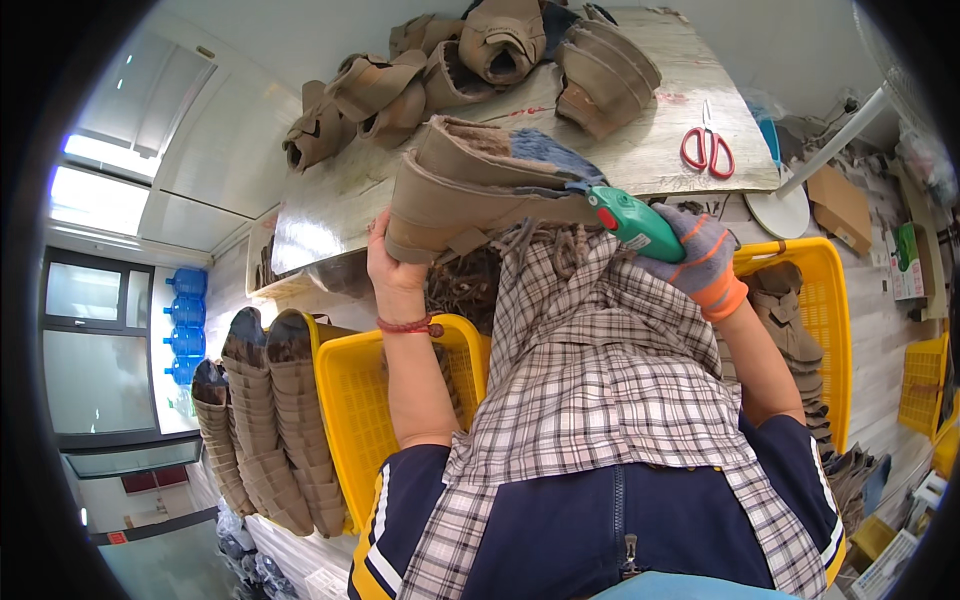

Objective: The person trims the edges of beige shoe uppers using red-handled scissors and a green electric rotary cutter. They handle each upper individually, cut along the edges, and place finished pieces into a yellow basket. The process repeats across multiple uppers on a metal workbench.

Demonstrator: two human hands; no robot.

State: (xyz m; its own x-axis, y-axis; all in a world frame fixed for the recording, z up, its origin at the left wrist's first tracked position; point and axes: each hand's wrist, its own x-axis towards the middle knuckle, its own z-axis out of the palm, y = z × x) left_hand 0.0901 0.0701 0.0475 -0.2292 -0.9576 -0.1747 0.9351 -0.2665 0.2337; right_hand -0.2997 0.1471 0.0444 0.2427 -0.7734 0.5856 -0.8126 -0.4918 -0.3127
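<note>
Bare, with a red bracelet at the wrist, my left hand [393,265] grips the left end of a brown shoe upper [440,215] with a brown and blue fuzzy lining. It looks like two nested layers, held above my lap at the table's front edge. My right hand [693,262], in a grey and orange glove, is closed around green handheld electric scissors [638,225] with a red button. Their tip meets the upper's right end; the blades are hidden there. Brown scraps [570,247] lie on my checked apron [590,370] just below.
More brown uppers [500,45] lie piled on the table [735,150], with red-handled scissors [707,152] at its right. Yellow baskets [365,440] flank me; the right basket [838,330] holds stacked uppers. Tall stacks of uppers [300,430] stand left. A white fan stand [780,212] is at right.
</note>
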